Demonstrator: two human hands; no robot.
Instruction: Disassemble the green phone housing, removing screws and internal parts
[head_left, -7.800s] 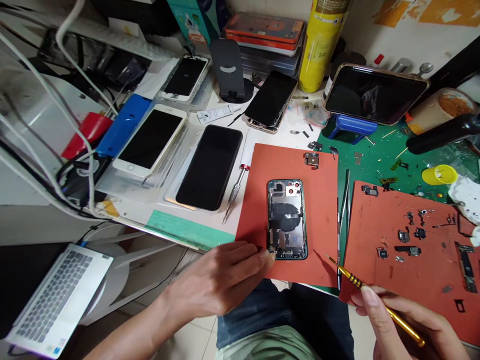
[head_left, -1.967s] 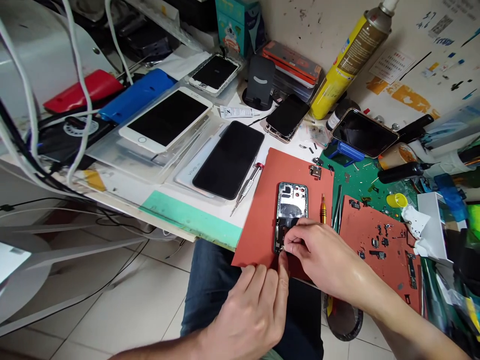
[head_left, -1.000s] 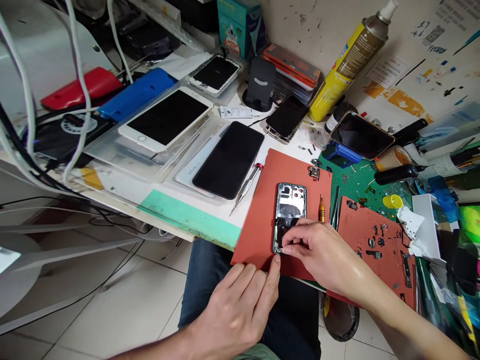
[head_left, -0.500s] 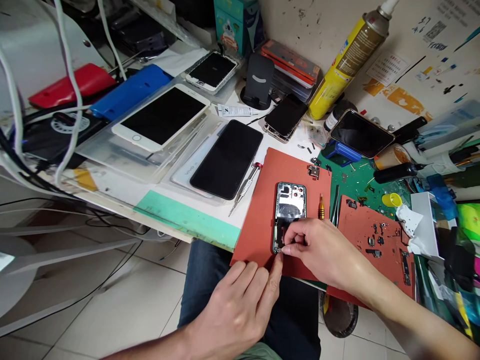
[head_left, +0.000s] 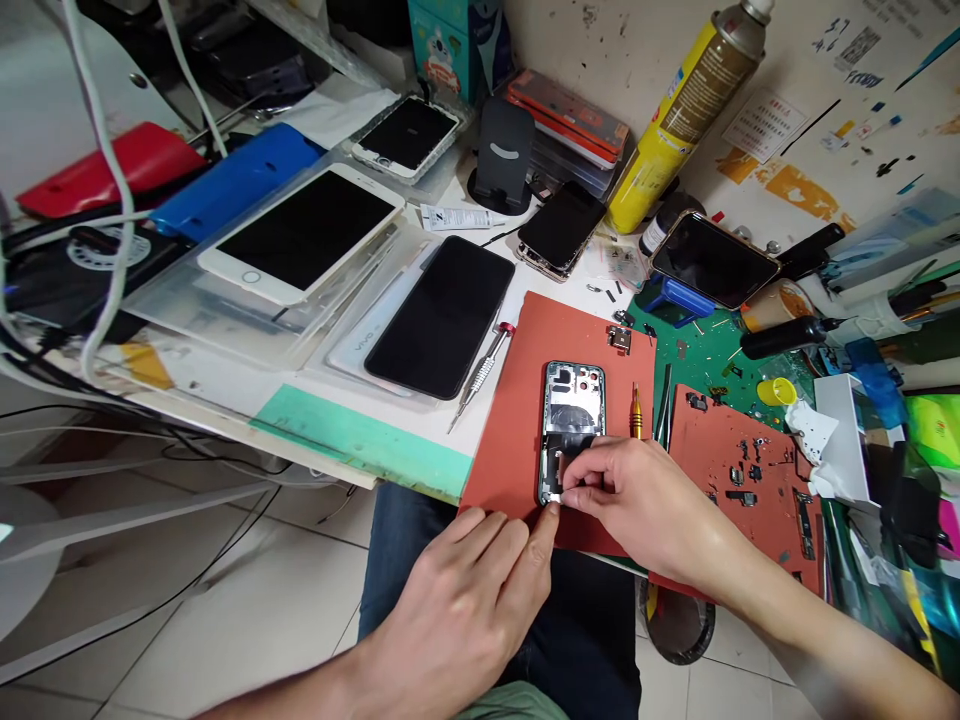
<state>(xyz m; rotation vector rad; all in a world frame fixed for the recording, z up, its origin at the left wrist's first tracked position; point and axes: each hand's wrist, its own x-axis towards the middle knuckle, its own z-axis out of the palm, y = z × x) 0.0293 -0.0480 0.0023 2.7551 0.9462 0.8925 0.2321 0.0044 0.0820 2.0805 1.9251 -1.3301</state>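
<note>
Right hand (head_left: 637, 500) narrow, pinching small silver part (head_left: 555, 496) at near end of opened phone housing (head_left: 570, 410), which lies on red mat (head_left: 510, 450); left hand (head_left: 457, 610) spread, index fingertip (head_left: 552, 512) at housing's near corner

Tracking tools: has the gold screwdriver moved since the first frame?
Yes: the screwdriver left the right hand, now resting on the red mat beside the phone housing.

1. At nine o'clock from the open green-framed phone housing (head_left: 570, 420), a hand has room to pass over the orange-red rubber mat (head_left: 510, 440).
2. At ten o'clock, a steel screwdriver with a red collar (head_left: 480, 372) lies on the mat.
3. At twelve o'clock sits a small steel bracket (head_left: 619, 339).
4. At three o'clock, a gold-handled screwdriver (head_left: 637, 413) and steel tweezers (head_left: 661, 420) stand in the way.
5. At six o'clock, the right hand (head_left: 637, 500) and left hand (head_left: 457, 620) block the approach.
</note>
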